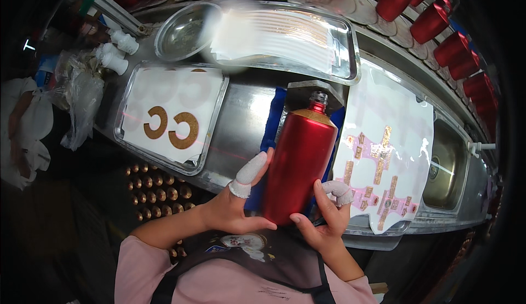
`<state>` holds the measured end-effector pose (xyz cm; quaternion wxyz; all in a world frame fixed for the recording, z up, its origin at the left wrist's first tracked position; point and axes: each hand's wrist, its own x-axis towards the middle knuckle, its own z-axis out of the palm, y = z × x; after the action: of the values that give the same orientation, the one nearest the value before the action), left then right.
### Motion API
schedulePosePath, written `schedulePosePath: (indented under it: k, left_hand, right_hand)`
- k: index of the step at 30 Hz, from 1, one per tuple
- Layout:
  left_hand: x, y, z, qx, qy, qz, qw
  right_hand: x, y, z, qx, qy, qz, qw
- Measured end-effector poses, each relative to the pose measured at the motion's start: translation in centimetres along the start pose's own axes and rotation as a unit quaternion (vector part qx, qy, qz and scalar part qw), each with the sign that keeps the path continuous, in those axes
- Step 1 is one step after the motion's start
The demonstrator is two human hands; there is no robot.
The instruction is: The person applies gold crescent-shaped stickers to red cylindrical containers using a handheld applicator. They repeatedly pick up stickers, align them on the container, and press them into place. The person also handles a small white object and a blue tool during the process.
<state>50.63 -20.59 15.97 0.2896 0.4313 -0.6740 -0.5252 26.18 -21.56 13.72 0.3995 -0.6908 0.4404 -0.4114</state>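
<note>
A glossy red bottle (pixel 301 167) with a gold shoulder band (pixel 314 116) and a clear threaded neck lies between my hands, neck pointing away from me. Beneath it are a blue cloth (pixel 272 123) and a grey angular support (pixel 315 87). My left hand (pixel 235 208) holds the bottle's lower left side, its thumb by the base and a white cover on one finger. On the lower right side, my right hand (pixel 327 216) grips with thumb and finger; a bent finger there also wears a white cover. Fingertips behind the bottle are hidden.
Left, a metal tray (pixel 222 98) holds a sheet with C-shaped gold decals (pixel 184 131). Right, a decal sheet (pixel 361 112) lies beside a sink (pixel 444 175). Behind are a bowl (pixel 183 33) and a tray of white sheets (pixel 353 52). Red bottles (pixel 394 0) line a curved conveyor.
</note>
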Motion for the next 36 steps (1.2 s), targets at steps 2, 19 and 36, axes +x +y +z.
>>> schedulePosePath:
  k: [2, 19, 36]
  left_hand:
    - [0.2, 0.3, -0.9, 0.028, -0.026, -0.018, 0.999]
    - [22.3, -9.7, -25.6, 0.373, 0.319, -0.217, 0.844]
    - [25.1, -9.9, -25.7, 0.528, 0.258, -0.212, 0.781]
  right_hand:
    - [-0.1, 0.3, -0.1, 0.017, -0.001, -0.003, 1.0]
    - [-0.8, 1.4, -2.9, 0.063, 0.163, 0.287, 0.942]
    - [-1.1, 2.9, -3.3, 0.039, 0.147, 0.295, 0.943]
